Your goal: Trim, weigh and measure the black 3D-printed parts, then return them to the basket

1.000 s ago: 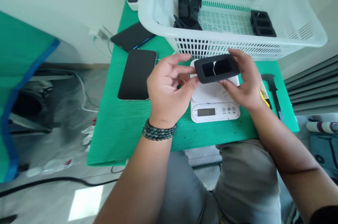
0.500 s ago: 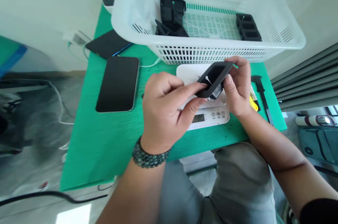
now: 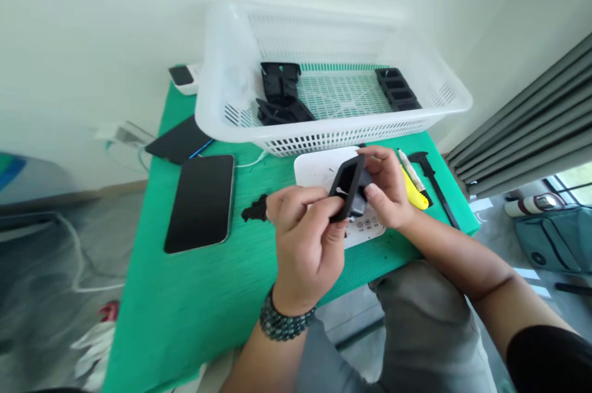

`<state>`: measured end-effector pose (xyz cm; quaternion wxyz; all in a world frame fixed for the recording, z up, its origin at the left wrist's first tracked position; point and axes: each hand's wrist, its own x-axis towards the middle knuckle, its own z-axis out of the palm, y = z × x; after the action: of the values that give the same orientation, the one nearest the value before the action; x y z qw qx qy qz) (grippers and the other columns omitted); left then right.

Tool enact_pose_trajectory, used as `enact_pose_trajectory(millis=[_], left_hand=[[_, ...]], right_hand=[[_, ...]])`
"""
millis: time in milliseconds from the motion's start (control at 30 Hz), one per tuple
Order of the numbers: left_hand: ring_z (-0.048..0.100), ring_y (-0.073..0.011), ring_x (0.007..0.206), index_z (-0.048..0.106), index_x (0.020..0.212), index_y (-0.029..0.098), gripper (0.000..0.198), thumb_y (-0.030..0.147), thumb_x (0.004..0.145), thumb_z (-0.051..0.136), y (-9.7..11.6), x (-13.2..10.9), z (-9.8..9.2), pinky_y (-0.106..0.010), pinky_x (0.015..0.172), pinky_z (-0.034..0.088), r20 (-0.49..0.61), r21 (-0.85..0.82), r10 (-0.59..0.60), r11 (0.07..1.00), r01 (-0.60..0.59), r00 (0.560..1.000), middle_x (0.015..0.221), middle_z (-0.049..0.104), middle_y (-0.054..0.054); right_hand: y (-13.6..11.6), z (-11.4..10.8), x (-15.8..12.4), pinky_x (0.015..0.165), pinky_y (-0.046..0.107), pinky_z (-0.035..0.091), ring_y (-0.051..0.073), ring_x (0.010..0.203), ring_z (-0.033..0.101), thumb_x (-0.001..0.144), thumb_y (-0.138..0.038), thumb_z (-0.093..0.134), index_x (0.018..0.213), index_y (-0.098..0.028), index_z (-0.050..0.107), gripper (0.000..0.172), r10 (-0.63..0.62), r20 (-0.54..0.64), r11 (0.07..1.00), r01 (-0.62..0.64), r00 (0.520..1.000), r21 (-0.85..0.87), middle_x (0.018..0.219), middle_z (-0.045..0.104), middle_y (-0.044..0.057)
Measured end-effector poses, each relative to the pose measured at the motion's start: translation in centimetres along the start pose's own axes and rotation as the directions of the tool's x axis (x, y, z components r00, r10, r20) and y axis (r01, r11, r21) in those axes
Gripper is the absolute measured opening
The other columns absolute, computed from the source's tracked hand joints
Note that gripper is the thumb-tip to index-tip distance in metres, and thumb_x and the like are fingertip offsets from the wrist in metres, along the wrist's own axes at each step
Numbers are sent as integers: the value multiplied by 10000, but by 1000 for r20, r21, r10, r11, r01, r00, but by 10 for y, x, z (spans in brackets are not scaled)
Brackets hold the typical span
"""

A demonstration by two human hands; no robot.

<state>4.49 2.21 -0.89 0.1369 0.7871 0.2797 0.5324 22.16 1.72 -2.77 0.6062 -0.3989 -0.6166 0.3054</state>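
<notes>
Both hands meet over the white scale (image 3: 319,169), gripping one black plastic frame (image 3: 346,190) that is tipped on edge, its hollow side facing the left hand (image 3: 305,242). The left hand's fingers are curled in, with thumb and forefinger pinched on the frame's near rim. The right hand (image 3: 389,194) is closed around the far side, thumb pressed against the back. The frame is held clear of the scale's platform. Just beyond the knuckles runs the front wall of the white mesh basket (image 3: 342,134), which closes off that side. Right of the right hand, a yellow utility knife (image 3: 413,188) and a black caliper (image 3: 438,187) lie near the green mat (image 3: 185,306) edge. Left of the left hand sits a small black piece (image 3: 254,213), then a dark phone (image 3: 200,202) face up. The broadest bare stretch of mat lies below the phone, toward the left wrist.
</notes>
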Motion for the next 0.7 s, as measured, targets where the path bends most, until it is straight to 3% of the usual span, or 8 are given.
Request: enact_pose_trajectory(millis=[267, 467, 567, 700], left_hand=[[651, -217, 896, 689, 1035, 215, 354, 545, 1023, 562, -12, 1, 0, -363, 817, 541, 7, -369, -220, 906, 207, 976, 980, 679, -57], [686, -225, 895, 741, 1059, 206, 444, 624, 975, 613, -14, 2, 2, -362, 834, 549, 91, -452, -258, 850, 271, 962, 971, 737, -66], [686, -203, 790, 747, 1072, 203, 453, 628, 954, 642, -14, -2, 9, -336, 745, 546, 147, -540, -334, 761, 359, 931, 884, 734, -48], [644, -161, 617, 732, 970, 227, 382, 603, 906, 715, -5, -5, 15, -299, 604, 520, 167, -715, -436, 564, 413, 884, 783, 706, -12]], right_hand=[[-8, 14, -10, 612, 302, 572, 120, 697, 614, 926, -616, 700, 1374, -289, 419, 622, 74, -68, 989, -64, 995, 132, 1079, 602, 34], [-39, 18, -26, 643, 293, 616, 114, 707, 628, 896, -614, 738, 1269, -274, 475, 570, 199, -195, 972, -169, 960, 162, 1077, 626, 27], [-53, 22, -32, 624, 268, 605, 109, 713, 641, 887, -565, 770, 1213, -262, 482, 531, 272, -270, 957, -231, 924, 174, 1071, 641, 24], [-71, 32, -37, 606, 231, 592, 88, 678, 642, 875, -482, 813, 1163, -240, 502, 488, 326, -332, 940, -268, 885, 210, 982, 633, -12]])
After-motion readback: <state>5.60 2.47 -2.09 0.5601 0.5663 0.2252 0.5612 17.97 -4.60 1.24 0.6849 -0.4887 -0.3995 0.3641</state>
